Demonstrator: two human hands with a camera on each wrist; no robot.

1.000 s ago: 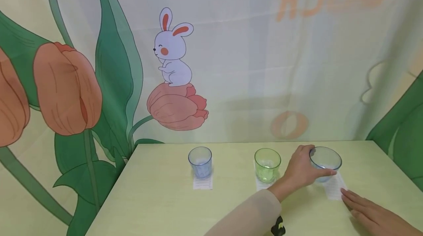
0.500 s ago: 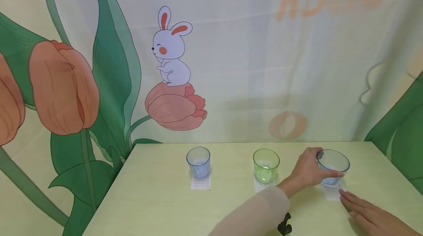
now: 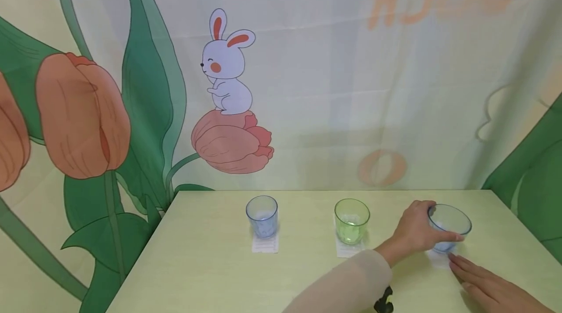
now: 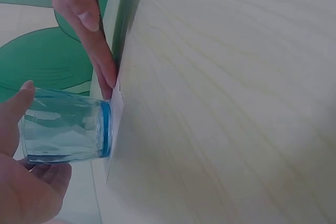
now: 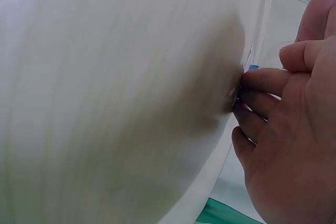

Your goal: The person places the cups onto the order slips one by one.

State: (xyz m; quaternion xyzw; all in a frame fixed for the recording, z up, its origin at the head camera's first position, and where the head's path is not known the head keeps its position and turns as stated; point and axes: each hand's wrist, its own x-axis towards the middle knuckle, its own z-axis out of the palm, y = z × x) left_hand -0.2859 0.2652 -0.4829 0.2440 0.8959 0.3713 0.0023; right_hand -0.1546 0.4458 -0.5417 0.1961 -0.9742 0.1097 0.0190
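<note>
My left hand (image 3: pixel 417 230) grips a clear blue glass (image 3: pixel 451 220) near its rim at the table's right side, thumb along the near side. The glass is upright over a white paper slip (image 3: pixel 437 260), most of which it hides. Flat and with straight fingers, my right hand (image 3: pixel 493 281) touches the slip's near right edge. The left wrist view shows the glass's thick blue base (image 4: pixel 106 129) close over the slip (image 4: pixel 118 109), right beside the right fingertips (image 4: pixel 108 74). In the right wrist view, the right hand's fingers (image 5: pixel 265 82) reach the tabletop.
A green glass (image 3: pixel 352 223) stands on a paper slip (image 3: pixel 350 250) left of my left hand. Farther left, a smaller blue glass (image 3: pixel 262 218) stands on its own slip (image 3: pixel 265 245). A printed curtain (image 3: pixel 307 84) hangs behind the pale table (image 3: pixel 210 264).
My left hand has moved the blue glass to the right and slightly nearer, so it covers more of the slip. The right hand stays at the slip's edge. The other two glasses have not moved.
</note>
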